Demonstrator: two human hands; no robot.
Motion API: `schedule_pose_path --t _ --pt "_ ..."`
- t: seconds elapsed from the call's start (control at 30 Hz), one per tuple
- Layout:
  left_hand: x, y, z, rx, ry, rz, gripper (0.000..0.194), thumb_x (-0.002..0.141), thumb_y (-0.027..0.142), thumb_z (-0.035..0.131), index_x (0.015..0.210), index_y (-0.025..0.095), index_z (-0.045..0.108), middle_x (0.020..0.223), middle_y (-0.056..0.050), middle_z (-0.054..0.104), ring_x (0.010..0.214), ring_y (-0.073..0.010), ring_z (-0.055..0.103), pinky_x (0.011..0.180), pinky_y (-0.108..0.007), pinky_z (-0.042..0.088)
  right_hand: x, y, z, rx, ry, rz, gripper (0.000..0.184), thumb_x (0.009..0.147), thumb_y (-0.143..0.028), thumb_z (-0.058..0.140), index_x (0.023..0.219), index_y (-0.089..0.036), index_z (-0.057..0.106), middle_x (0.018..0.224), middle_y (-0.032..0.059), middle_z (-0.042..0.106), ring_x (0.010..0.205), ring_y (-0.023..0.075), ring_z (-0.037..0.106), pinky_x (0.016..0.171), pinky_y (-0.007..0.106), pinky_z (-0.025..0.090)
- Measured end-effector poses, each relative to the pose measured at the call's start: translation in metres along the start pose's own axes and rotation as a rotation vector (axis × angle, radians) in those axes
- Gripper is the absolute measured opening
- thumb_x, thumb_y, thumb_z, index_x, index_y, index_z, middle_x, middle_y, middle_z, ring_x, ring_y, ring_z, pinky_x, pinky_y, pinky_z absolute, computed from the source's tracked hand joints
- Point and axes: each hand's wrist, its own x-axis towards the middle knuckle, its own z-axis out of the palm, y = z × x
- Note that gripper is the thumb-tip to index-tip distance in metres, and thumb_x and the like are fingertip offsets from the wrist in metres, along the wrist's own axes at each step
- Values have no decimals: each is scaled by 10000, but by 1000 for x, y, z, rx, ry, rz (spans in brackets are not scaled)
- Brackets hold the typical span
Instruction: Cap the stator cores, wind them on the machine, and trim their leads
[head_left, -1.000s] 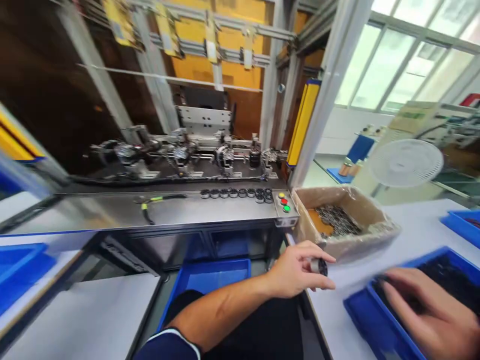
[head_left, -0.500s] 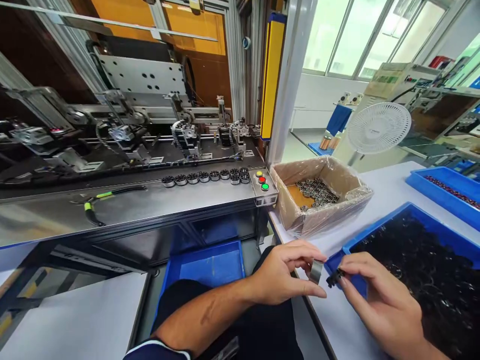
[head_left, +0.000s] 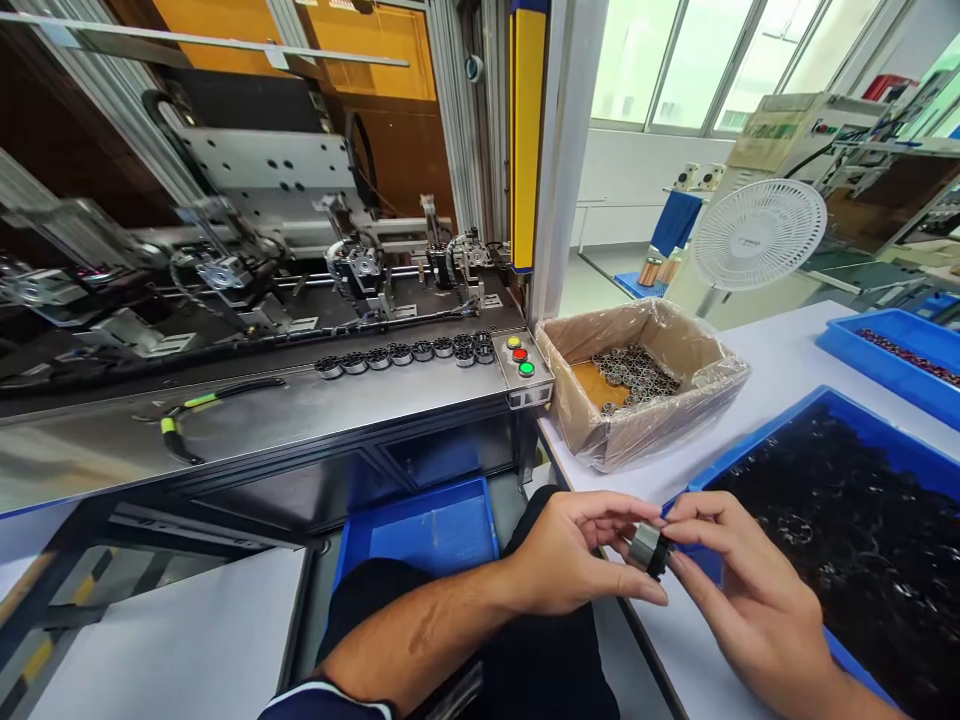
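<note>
My left hand (head_left: 566, 560) holds a short grey metal ring (head_left: 643, 546) between thumb and fingers, above the edge of the white table. A black plastic part (head_left: 661, 558) is pinched in my right hand (head_left: 754, 590) and sits against the ring's right end. How far the two fit together is hidden by my fingers. Beside my right hand is a blue tray (head_left: 757, 447) heaped with black plastic parts (head_left: 847, 530). Several black-and-metal rings (head_left: 401, 353) stand in a row on the machine's steel ledge (head_left: 375, 395).
A plastic-lined cardboard box (head_left: 637, 430) with metal rings stands beyond my hands. Left of it is a button panel (head_left: 523, 372). Green-handled pliers (head_left: 184, 420) lie on the ledge. A second blue tray (head_left: 862, 345), a white fan (head_left: 757, 235) and a lower blue bin (head_left: 420, 525) are around.
My right hand has moved left and brought the black plastic part from a small gap away up against the metal ring. The view has shifted slightly.
</note>
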Motion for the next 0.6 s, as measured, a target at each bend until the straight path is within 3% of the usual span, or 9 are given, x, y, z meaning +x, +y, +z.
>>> schedule_pose_path --t 0.13,0.3,0.47,0.6 --pt "1 1 2 -12 -1 -1 665 382 187 982 988 114 718 824 -27 710 769 -125 663 814 -282 545 -2 0 -1 -23 -7 -41 259 905 -75 571 1129 -197 617 1008 83 580 940 168 618 758 275 548" --pt "1 1 -2 38 32 29 582 476 219 954 994 114 709 878 -56 731 789 -147 690 830 -318 566 -4 1 -1 -81 -54 -106 441 862 -85 617 1284 -198 551 1122 114 602 1059 231 620 839 345 565" --pt "-1 1 -4 14 36 -7 638 416 189 968 997 122 712 896 -67 746 831 -171 713 857 -336 567 -4 5 0 -222 -20 -256 425 858 -86 642 1268 -175 573 1098 109 619 1037 229 622 861 357 561" --pt "-2 3 -2 -36 21 -28 605 436 143 957 989 124 714 867 -45 743 808 -147 709 841 -304 554 -7 9 0 -245 -55 -260 523 871 -89 636 1370 -177 506 1155 121 596 1081 236 600 886 378 552"
